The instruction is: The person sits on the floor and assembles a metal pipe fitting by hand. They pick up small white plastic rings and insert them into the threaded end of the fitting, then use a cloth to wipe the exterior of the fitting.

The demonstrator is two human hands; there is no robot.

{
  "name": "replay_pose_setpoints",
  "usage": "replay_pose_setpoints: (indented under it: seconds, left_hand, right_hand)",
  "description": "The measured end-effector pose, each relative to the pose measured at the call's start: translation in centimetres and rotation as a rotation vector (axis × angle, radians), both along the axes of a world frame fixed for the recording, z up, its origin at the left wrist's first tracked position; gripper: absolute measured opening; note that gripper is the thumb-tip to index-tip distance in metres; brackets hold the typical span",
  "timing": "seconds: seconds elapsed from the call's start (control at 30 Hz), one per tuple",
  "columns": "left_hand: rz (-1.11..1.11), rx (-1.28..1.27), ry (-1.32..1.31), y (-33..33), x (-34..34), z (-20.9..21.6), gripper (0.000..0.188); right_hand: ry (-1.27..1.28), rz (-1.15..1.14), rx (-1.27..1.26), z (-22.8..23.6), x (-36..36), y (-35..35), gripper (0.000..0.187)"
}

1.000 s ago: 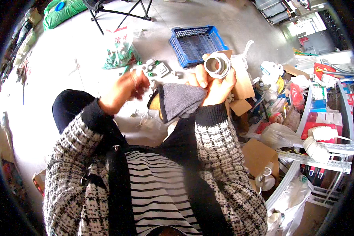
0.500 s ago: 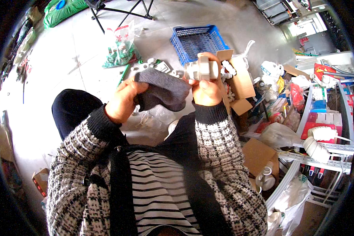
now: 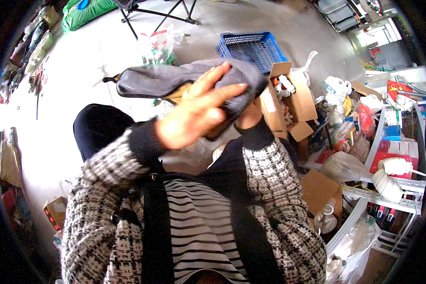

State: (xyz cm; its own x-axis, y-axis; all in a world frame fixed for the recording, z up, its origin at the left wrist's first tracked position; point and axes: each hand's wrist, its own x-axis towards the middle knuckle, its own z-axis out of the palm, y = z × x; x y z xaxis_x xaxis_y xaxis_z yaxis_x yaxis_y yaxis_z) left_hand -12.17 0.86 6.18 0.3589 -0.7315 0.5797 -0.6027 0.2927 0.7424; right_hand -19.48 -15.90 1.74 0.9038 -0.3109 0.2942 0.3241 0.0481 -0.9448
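A grey cloth point(image 3: 151, 81) with yellow trim and a dark loop at one end stretches across in front of me, blurred by motion. My left hand point(image 3: 194, 111) has it draped over the right hand, two fingers stretched along its upper side and the rest bent against it. My right hand point(image 3: 251, 116) is mostly covered by the cloth; only its back near the wrist shows. The white plastic pipe fitting with a hex collar, seen in that hand a moment earlier, is hidden under the fabric.
On the floor ahead are a blue plastic crate point(image 3: 253, 49) and a clear bag of green fittings point(image 3: 162, 49). An open cardboard box point(image 3: 302, 102) of white fittings stands beyond my right hand. A cluttered white rack point(image 3: 364, 208) is at the right; a folding-chair frame point(image 3: 163, 14) is at the top.
My left hand has brought the grey cloth rightward over the fitting in my right hand, covering it. The cloth has opened out, showing its yellow trim. The view has shifted slightly.
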Motion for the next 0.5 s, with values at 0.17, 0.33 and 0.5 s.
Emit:
replay_pose_setpoints:
  seconds: [0.17,0.33,0.5]
  left_hand:
    - [0.264,-0.153,-0.014,-3.6,-1.6,-0.9,0.047]
    - [0.312,-0.095,0.107,-4.8,-0.1,-1.3,0.027]
    - [-0.007,0.187,0.566,-4.1,2.3,-0.5,0.035]
  right_hand:
    - [-0.036,0.001,0.291,2.1,-0.6,2.0,0.045]
    - [-0.113,-0.155,-0.156,3.2,-0.6,2.1,0.056]
    - [-0.040,-0.136,-0.569,3.7,-1.4,1.9,0.065]
